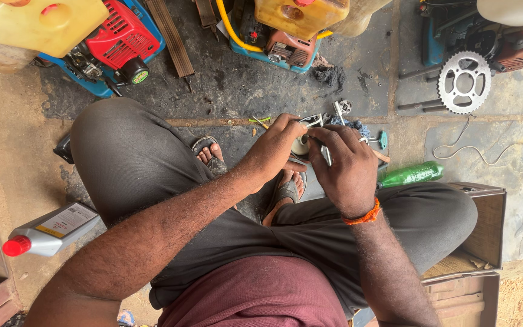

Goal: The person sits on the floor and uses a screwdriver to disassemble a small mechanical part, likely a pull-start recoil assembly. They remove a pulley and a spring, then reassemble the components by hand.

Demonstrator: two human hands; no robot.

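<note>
Both hands meet just above the person's crossed legs and sandalled feet: the left hand (276,148) is curled with its fingertips pinched on a small round whitish part (301,145), and the right hand (346,166) is closed around a thin metal tool (326,154) whose tip rests against that same part. An orange wristband (363,215) circles the right wrist. Just beyond the hands, on the oil-stained stone floor (243,91), lie small metal pieces and a teal-handled tool (381,140). To the right of the right hand lies a green plastic bottle (411,175), and beyond it, well apart, a toothed chain sprocket (464,82). Far to the left of the left arm lies a grey oil bottle with a red cap (49,233). Further ahead of the hands stand a red-and-blue small engine (116,42) with a yellow tank and another engine (286,48).
</note>
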